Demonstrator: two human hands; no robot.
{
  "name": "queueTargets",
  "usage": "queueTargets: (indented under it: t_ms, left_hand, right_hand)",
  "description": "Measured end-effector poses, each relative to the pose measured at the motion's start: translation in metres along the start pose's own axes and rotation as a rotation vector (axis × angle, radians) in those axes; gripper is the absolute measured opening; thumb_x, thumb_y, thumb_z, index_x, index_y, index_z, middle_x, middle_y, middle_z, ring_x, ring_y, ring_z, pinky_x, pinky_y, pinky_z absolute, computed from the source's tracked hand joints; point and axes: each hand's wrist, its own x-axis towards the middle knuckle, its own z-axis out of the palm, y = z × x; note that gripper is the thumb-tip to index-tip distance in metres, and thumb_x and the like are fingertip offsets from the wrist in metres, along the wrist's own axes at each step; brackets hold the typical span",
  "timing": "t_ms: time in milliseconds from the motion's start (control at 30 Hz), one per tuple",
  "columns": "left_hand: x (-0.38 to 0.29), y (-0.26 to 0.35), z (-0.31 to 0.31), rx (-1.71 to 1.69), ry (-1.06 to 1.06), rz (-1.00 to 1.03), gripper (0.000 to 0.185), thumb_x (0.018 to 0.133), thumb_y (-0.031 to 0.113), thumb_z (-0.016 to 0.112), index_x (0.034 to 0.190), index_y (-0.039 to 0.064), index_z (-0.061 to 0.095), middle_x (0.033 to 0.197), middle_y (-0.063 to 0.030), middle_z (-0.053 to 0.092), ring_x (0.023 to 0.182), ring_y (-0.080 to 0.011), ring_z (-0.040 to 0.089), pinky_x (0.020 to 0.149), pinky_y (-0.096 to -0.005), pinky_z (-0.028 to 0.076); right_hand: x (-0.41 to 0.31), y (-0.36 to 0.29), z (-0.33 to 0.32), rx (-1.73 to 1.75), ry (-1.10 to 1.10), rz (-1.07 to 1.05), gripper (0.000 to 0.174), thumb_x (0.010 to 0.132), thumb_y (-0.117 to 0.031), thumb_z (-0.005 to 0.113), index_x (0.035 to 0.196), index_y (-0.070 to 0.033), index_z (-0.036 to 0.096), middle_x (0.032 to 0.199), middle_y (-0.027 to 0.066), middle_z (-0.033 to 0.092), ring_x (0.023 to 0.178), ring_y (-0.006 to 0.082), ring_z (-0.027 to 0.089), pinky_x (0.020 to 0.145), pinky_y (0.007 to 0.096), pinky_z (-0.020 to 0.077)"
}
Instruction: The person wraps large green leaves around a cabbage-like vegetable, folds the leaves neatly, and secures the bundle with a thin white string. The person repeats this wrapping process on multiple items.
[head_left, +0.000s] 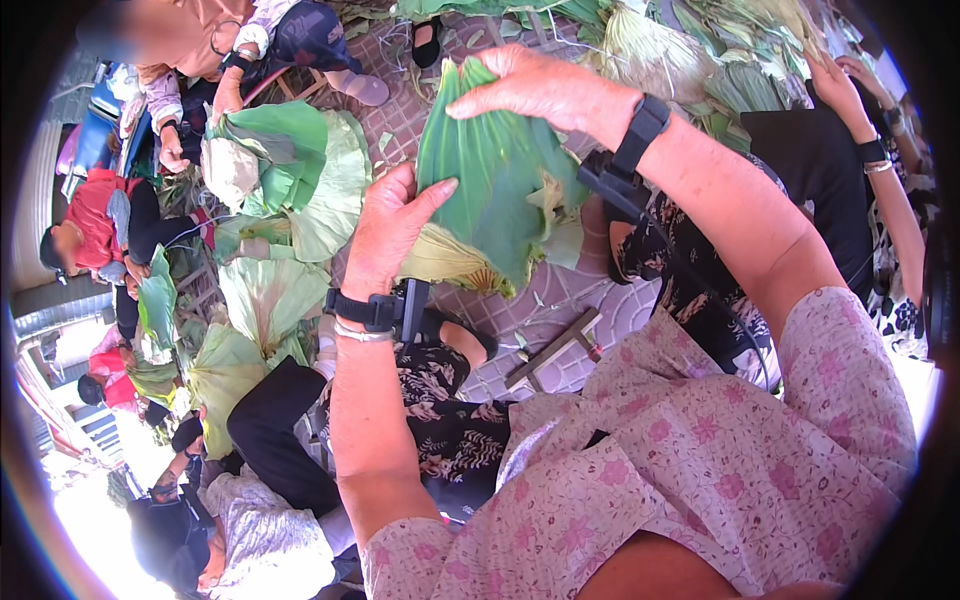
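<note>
Up in front of me is a folded stack of large green lotus leaves (480, 180), pleated toward its top, with a yellowed, dried leaf (450, 259) showing along the lower edge. My left hand (391, 221) grips the stack's left side, thumb across the front and the other fingers mostly hidden behind. At the gathered upper end, my right hand (529, 90) pinches the leaves between thumb and fingers. Ragged brown edges show at the lower right of the stack. Each wrist wears a black strap with a small device.
Piled lotus leaves (330, 187) lie to the left, and pale dried leaves (652, 52) at upper right. Below stands a small wooden stool (555, 349) on paving (495, 330). Several people sit close on both sides; one person's hand (172, 146) is near the left pile.
</note>
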Motion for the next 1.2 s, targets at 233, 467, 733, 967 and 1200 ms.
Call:
queueTargets:
  t_ms: [233, 467, 733, 967, 1200]
  left_hand:
    - [-0.004, 0.001, 0.008, -0.08, -0.065, 0.023, 0.014, 0.093, 0.011, 0.069, 0.106, 0.005, 0.066, 0.097, 0.0024, 0.067, 0.09, -0.0069, 0.06, 0.085, -0.0258, 0.048]
    - [-0.003, -0.001, 0.002, -0.149, -0.07, 0.064, 0.01, 0.093, 0.008, 0.069, 0.099, 0.006, 0.062, 0.092, 0.0034, 0.064, 0.087, -0.0063, 0.058, 0.083, -0.025, 0.047]
    - [0.001, -0.016, -0.007, -0.038, 0.001, 0.019, 0.01, 0.093, 0.006, 0.068, 0.1, 0.004, 0.062, 0.094, 0.0021, 0.065, 0.089, -0.0059, 0.059, 0.083, -0.0239, 0.048]
    - [-0.01, -0.026, -0.022, 0.03, 0.061, -0.144, 0.02, 0.095, 0.01, 0.066, 0.113, 0.001, 0.067, 0.104, -0.0019, 0.07, 0.092, -0.0078, 0.062, 0.086, -0.0253, 0.049]
    - [-0.001, -0.025, -0.039, -0.017, 0.229, 0.008, 0.022, 0.097, 0.016, 0.065, 0.112, 0.0, 0.067, 0.098, -0.001, 0.069, 0.084, -0.0068, 0.06, 0.078, -0.0227, 0.049]
  right_hand:
    - [0.009, -0.014, -0.032, 0.033, 0.017, -0.089, 0.036, 0.085, -0.021, 0.079, 0.115, -0.006, 0.067, 0.107, 0.004, 0.07, 0.099, 0.0141, 0.065, 0.09, 0.0319, 0.0515]
    - [-0.012, -0.042, -0.043, 0.175, 0.075, 0.058, 0.048, 0.086, -0.018, 0.077, 0.127, -0.001, 0.057, 0.112, 0.0053, 0.066, 0.095, 0.0166, 0.065, 0.082, 0.0303, 0.0535]
    - [-0.013, -0.049, -0.055, 0.105, 0.31, 0.026, 0.052, 0.085, -0.018, 0.078, 0.128, 0.003, 0.055, 0.115, 0.0106, 0.065, 0.101, 0.0178, 0.064, 0.083, 0.0315, 0.054]
    - [-0.007, -0.046, -0.068, 0.214, 0.199, -0.16, 0.028, 0.089, -0.017, 0.073, 0.108, 0.0, 0.063, 0.093, 0.0065, 0.071, 0.081, 0.0173, 0.069, 0.074, 0.0309, 0.0557]
    - [-0.017, -0.056, -0.079, 0.172, 0.358, -0.176, 0.02, 0.089, -0.017, 0.073, 0.101, -0.004, 0.064, 0.091, 0.0049, 0.07, 0.077, 0.0143, 0.067, 0.068, 0.0304, 0.0543]
